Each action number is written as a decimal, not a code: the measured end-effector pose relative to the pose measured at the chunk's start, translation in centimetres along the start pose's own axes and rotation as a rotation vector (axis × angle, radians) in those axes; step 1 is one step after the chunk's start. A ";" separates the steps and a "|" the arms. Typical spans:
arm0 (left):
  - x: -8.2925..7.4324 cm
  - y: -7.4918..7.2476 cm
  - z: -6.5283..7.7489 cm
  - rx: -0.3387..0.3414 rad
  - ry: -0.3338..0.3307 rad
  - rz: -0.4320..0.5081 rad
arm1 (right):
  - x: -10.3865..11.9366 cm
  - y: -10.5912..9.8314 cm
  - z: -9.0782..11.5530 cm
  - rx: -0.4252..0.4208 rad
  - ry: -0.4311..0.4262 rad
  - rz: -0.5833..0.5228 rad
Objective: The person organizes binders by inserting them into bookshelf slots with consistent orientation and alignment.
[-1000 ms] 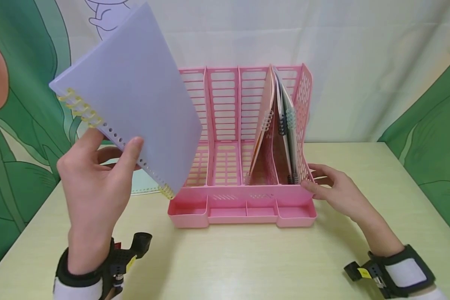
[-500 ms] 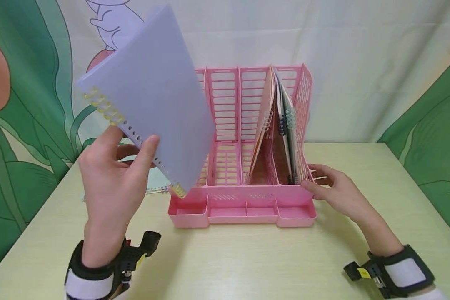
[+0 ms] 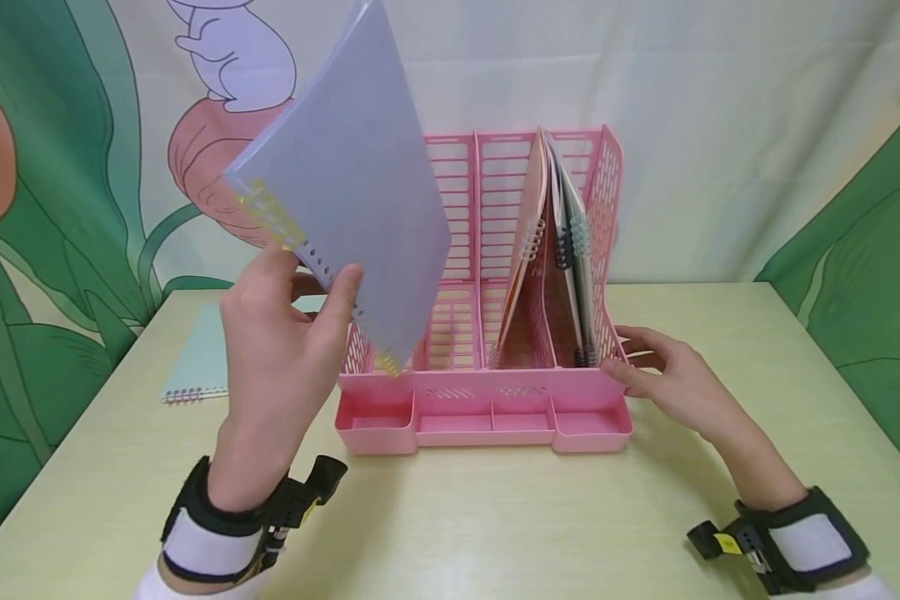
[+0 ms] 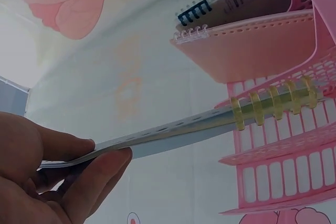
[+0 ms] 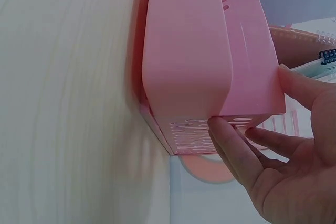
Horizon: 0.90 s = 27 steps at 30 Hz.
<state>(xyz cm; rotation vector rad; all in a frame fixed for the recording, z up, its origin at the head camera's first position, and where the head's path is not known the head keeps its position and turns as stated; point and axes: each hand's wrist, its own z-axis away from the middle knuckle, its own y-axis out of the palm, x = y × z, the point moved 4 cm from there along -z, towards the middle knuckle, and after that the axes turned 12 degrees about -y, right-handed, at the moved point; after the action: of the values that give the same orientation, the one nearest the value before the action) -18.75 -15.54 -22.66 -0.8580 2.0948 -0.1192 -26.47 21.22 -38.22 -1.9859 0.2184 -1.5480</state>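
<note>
My left hand [image 3: 281,342] pinches a lavender loose-leaf binder notebook [image 3: 360,183] by its punched spine edge, thumb on the near cover. The notebook is tilted in the air, with yellow rings [image 4: 275,100] at both ends of the spine. Its lower corner hangs in front of the left compartments of a pink file organizer [image 3: 483,412]; whether it touches cannot be told. My right hand [image 3: 663,371] grips the organizer's front right corner, thumb on the front edge, fingers against the side [image 5: 191,135]. A peach notebook [image 3: 525,242] and several others stand in the two right compartments.
A mint-green spiral notebook [image 3: 198,358] lies on the light wooden table [image 3: 480,525] at the left, partly behind my left hand. Along the organizer's front runs a divided shallow tray [image 3: 450,423]. A patterned curtain [image 3: 690,150] hangs behind the table.
My left hand has moved right with the lavender notebook, bringing it across the organizer's left compartments. More of the mint-green notebook shows at left. My right hand has stayed in place.
</note>
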 end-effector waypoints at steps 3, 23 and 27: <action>-0.1 0.5 -0.1 0.028 -0.003 -0.009 | 0.0 -0.1 0.0 -0.001 -0.002 0.007; 0.0 3.4 -1.6 0.130 0.038 0.039 | 0.0 0.0 -0.2 -0.002 -0.005 -0.007; 0.2 4.1 -1.9 0.151 0.037 0.055 | -0.1 0.0 -0.1 0.000 -0.003 -0.010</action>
<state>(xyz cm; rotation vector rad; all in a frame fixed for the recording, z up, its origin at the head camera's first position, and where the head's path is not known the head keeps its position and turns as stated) -22.40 -12.96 -23.13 -0.7120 2.1123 -0.2629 -26.64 21.21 -38.30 -1.9919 0.2083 -1.5513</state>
